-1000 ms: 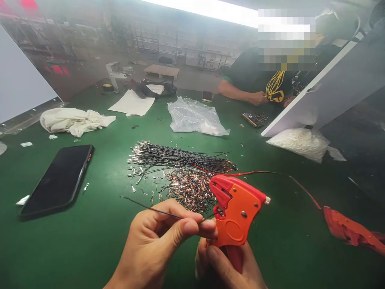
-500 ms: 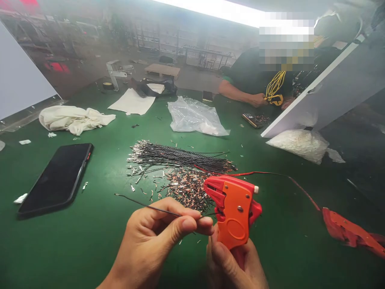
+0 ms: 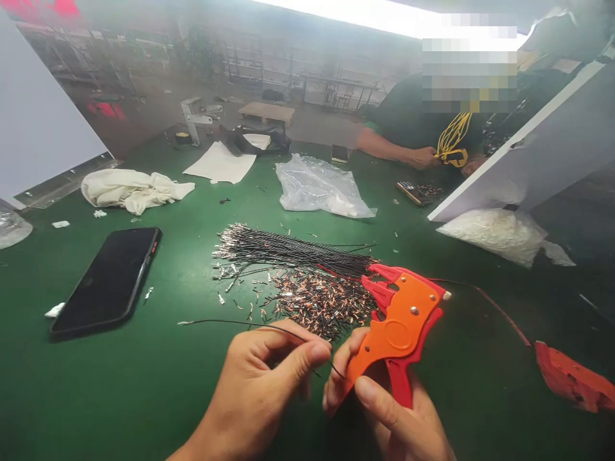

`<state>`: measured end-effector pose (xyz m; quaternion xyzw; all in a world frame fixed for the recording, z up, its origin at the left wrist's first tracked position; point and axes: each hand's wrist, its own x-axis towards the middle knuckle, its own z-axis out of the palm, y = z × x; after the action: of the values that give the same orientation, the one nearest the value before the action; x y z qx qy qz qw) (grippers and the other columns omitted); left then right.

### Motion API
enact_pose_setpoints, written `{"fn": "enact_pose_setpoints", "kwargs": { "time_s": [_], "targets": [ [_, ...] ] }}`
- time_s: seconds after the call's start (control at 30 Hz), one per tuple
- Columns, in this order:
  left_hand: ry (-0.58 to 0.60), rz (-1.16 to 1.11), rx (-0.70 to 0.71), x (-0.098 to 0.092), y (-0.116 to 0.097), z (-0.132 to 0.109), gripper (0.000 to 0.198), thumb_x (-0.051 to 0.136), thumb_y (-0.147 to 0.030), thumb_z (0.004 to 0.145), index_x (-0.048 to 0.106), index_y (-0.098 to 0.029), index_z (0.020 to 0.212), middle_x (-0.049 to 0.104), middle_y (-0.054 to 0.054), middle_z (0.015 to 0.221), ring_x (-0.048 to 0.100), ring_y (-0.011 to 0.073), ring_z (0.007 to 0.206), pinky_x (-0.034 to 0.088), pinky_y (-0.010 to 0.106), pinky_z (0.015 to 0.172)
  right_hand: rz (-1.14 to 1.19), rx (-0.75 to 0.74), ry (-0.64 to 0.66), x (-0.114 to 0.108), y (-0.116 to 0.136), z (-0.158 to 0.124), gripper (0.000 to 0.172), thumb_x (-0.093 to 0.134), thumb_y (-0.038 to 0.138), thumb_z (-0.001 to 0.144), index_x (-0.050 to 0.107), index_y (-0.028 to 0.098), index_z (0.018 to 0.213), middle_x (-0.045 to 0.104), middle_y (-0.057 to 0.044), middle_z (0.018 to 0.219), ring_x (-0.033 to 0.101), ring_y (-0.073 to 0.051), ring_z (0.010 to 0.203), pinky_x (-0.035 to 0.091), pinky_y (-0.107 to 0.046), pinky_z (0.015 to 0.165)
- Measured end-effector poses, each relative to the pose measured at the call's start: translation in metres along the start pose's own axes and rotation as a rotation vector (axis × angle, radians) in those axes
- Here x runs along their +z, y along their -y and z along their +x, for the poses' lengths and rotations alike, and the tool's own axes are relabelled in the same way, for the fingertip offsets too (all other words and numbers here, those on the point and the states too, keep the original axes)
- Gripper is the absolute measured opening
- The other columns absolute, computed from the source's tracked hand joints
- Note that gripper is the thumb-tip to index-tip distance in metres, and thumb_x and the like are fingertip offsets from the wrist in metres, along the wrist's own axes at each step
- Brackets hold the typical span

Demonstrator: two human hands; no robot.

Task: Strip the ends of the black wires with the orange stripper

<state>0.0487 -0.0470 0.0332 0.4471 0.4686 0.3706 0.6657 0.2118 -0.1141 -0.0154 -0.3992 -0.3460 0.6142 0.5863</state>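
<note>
A thin black wire [image 3: 216, 321] is pinched between thumb and fingers of the left hand [image 3: 266, 381], at the lower centre of the frame. An orange-and-red wire stripper [image 3: 401, 320] is gripped in the right hand [image 3: 398, 413], lower right of centre, its jaws parted. Cut wire scraps [image 3: 319, 304] are heaped at mid-frame, just below a bundle of black wires [image 3: 293, 248]. A phone [image 3: 108, 282] is seen at centre left.

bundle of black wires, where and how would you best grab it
I'd take the bundle of black wires around its middle, from above, closing across its width. It lies lengthwise from left to right, with silvery tips at its left end. The heap of clippings crowds its near side, so a high approach looks cleaner.
</note>
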Motion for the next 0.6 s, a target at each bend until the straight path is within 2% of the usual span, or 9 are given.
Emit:
{"fn": "enact_pose_setpoints", "kwargs": {
  "time_s": [0.1, 0.2, 0.27, 0.37, 0.43, 0.5, 0.53, 0.6],
  "targets": [
    [0.102, 0.073, -0.008, 0.004, 0.004, -0.004, 0.017, 0.074, -0.023, 0.078, 0.078, -0.017, 0.062, 0.069, 0.003, 0.057, 0.055, 0.0114, 0.05, 0.046, 0.021, 0.054, -0.14, 0.028, -0.038, 0.0, 0.0, -0.002, 0.024, 0.071, 0.041, 0.087, 0.062, 0.023, 0.101, 0.069, -0.004, 0.077, 0.067, -0.024, 0.074, 0.054, -0.042, 0.078],
    [0.192, 0.2, 0.058, 0.003, 0.007, -0.003, 0.022, 0.069, -0.027, 0.083, 0.079, -0.016, 0.067, 0.074, 0.007, 0.067, 0.065, 0.0173, 0.064, 0.049, 0.024, 0.063, -0.186, 0.045, -0.101, 0.001, -0.001, -0.003, 0.024, 0.073, 0.042, 0.085, 0.064, 0.024, 0.097, 0.07, -0.005, 0.078, 0.068, -0.025, 0.074, 0.054, -0.042, 0.078],
    [0.216, 0.301, 0.07, 0.002, 0.007, -0.002, 0.024, 0.065, -0.03, 0.087, 0.079, -0.015, 0.075, 0.076, 0.009, 0.071, 0.068, 0.0195, 0.068, 0.049, 0.025, 0.063, -0.187, 0.034, -0.123, 0.001, -0.001, -0.003, 0.022, 0.074, 0.042, 0.085, 0.065, 0.025, 0.096, 0.068, -0.004, 0.078, 0.067, -0.024, 0.073, 0.054, -0.039, 0.075],
    [0.236, 0.642, 0.121, 0.003, 0.013, -0.002, 0.023, 0.061, -0.032, 0.091, 0.077, -0.017, 0.084, 0.078, 0.008, 0.071, 0.069, 0.0207, 0.061, 0.045, 0.025, 0.055, -0.243, -0.048, -0.161, -0.002, -0.002, -0.002, 0.017, 0.072, 0.041, 0.087, 0.066, 0.027, 0.095, 0.066, -0.002, 0.079, 0.064, -0.022, 0.074, 0.054, -0.037, 0.075],
    [0.285, 1.021, 0.269, 0.005, 0.021, -0.004, 0.017, 0.068, -0.031, 0.086, 0.076, -0.017, 0.08, 0.077, 0.009, 0.068, 0.069, 0.0231, 0.058, 0.039, 0.027, 0.049, -0.259, -0.094, -0.194, -0.007, -0.003, -0.001, 0.014, 0.069, 0.039, 0.089, 0.065, 0.028, 0.095, 0.064, -0.001, 0.079, 0.063, -0.022, 0.076, 0.054, -0.036, 0.075],
    [0.338, 1.312, 0.5, 0.004, 0.028, -0.01, 0.016, 0.081, -0.031, 0.072, 0.073, -0.017, 0.073, 0.073, 0.007, 0.06, 0.067, 0.0238, 0.053, 0.029, 0.028, 0.043, -0.255, -0.111, -0.223, -0.011, -0.004, 0.0, 0.014, 0.068, 0.039, 0.09, 0.063, 0.028, 0.098, 0.063, -0.001, 0.081, 0.062, -0.022, 0.076, 0.053, -0.037, 0.076],
    [0.322, 1.374, 0.627, 0.002, 0.028, -0.014, 0.018, 0.083, -0.032, 0.069, 0.07, -0.019, 0.07, 0.071, 0.005, 0.057, 0.063, 0.0216, 0.05, 0.025, 0.029, 0.041, -0.258, -0.112, -0.238, -0.013, -0.005, 0.0, 0.015, 0.068, 0.038, 0.09, 0.062, 0.029, 0.1, 0.063, -0.001, 0.081, 0.063, -0.022, 0.077, 0.053, -0.037, 0.077],
    [0.244, 1.396, 0.833, -0.011, 0.02, -0.021, 0.014, 0.079, -0.028, 0.073, 0.066, -0.022, 0.072, 0.068, 0.001, 0.061, 0.059, 0.0182, 0.05, 0.028, 0.029, 0.042, -0.273, -0.11, -0.257, -0.015, -0.005, 0.0, 0.016, 0.07, 0.038, 0.089, 0.062, 0.029, 0.101, 0.063, -0.001, 0.081, 0.063, -0.023, 0.076, 0.053, -0.038, 0.077]
  ]
}}
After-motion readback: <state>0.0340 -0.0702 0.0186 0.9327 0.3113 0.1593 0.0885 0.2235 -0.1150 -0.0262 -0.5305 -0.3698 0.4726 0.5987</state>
